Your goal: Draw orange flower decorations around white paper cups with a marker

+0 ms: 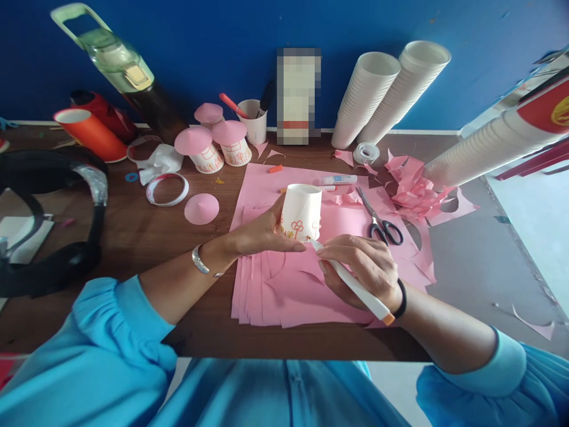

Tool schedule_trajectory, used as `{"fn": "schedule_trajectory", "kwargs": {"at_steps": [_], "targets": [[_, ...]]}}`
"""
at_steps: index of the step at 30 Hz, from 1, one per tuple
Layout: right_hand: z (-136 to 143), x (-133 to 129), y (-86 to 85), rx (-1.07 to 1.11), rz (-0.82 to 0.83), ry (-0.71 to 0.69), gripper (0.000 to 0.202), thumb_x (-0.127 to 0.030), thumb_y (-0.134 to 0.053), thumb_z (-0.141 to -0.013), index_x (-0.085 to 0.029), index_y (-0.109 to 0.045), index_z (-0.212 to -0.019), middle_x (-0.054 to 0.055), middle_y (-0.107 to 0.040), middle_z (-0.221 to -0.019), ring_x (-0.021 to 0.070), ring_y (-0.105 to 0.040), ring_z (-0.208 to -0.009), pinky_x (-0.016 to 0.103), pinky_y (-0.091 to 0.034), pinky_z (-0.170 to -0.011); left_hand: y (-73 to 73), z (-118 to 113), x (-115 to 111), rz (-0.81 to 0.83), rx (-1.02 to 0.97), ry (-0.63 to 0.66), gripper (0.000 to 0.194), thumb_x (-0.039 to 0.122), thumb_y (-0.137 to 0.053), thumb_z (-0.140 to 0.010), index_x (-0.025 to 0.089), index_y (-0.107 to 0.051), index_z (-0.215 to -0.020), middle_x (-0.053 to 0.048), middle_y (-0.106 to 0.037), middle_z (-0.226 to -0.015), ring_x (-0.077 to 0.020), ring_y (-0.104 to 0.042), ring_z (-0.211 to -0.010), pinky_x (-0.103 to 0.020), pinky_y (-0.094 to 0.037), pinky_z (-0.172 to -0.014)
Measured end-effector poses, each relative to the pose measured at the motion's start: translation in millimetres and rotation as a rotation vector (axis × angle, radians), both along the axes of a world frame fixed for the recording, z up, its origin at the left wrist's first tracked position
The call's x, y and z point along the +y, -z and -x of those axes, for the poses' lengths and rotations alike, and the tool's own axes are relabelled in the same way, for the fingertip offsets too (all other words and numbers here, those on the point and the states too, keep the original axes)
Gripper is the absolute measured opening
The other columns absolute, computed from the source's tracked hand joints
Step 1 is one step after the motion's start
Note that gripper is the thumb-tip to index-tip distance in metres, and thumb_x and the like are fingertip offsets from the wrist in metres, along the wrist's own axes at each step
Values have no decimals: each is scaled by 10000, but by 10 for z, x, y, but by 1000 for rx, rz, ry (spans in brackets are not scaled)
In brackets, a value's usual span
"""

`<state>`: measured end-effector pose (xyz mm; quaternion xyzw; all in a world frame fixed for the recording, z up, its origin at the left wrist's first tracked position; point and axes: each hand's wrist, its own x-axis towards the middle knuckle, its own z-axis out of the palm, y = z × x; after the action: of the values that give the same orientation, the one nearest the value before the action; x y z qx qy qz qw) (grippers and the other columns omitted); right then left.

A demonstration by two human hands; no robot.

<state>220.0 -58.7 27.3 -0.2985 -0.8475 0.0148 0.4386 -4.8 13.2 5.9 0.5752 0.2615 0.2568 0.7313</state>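
Observation:
My left hand point(262, 231) is wrapped round a white paper cup point(302, 207) turned upside down, with orange flowers and yellow-green marks drawn along its lower edge. A white marker with an orange end point(360, 290) is in my right hand point(371, 261), its tip at the cup's lower edge; I cannot tell if it touches. Both hands are above a stack of pink paper sheets point(253, 284). Black-handled scissors point(377, 222) and a glue tube point(338, 179) lie on the sheets behind my right hand. An orange marker cap point(275, 169) lies near the stack's far edge.
At the back stand cups with pink cone tops point(193, 141), a cup of pens point(255, 127) and stacked paper cups point(367, 98). Headphones point(100, 201), a tape roll point(168, 191) and a pink cone point(202, 209) lie left. Crumpled pink scraps point(411, 184) lie right. A tall bottle point(128, 77) stands back left.

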Motion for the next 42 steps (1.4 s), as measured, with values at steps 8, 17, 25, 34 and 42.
{"fn": "schedule_trajectory", "kwargs": {"at_steps": [8, 17, 25, 34, 42], "targets": [[1, 6, 12, 8, 6, -3, 222, -67, -665, -910, -201, -658, -1087, 22, -761, -831, 167, -749, -662, 275, -640, -596, 32, -3, 11, -15, -16, 3, 1053, 399, -956, -732, 331, -406, -1627, -146, -651, -1448, -363, -651, -1306, -502, -566, -1026], [16, -10, -10, 7, 0, -31, 181, -76, -646, -940, -201, -640, -1071, 14, -749, -802, 154, -741, -649, 266, -642, -595, 58, 5, 28, -61, -18, 2, 816, 378, -959, -732, 281, -565, -1440, -136, -642, -1401, -343, -637, -1279, -467, -573, -983], [31, -10, 6, -13, -23, -35, 145, -77, -642, -954, -175, -627, -1059, 26, -739, -781, 158, -724, -635, 273, -621, -591, 19, 9, 15, -93, 19, -26, 884, 425, -938, -750, 290, -499, -1505, -138, -642, -1374, -381, -564, -1386, -517, -544, -1053], [24, -14, 10, -22, -13, -11, 145, -98, -630, -974, -200, -628, -1078, 14, -746, -804, 150, -731, -657, 269, -631, -602, 90, 15, 25, -112, -22, -4, 823, 390, -923, -768, 280, -504, -1467, -151, -611, -1424, -370, -579, -1366, -471, -564, -1004], [35, -8, -3, -36, -10, -6, 113, -102, -620, -987, -189, -624, -1059, 25, -751, -791, 150, -731, -646, 266, -621, -586, 47, -4, 18, -100, -26, -12, 972, 399, -925, -761, 299, -417, -1584, -147, -651, -1370, -355, -657, -1248, -471, -575, -964]]}}
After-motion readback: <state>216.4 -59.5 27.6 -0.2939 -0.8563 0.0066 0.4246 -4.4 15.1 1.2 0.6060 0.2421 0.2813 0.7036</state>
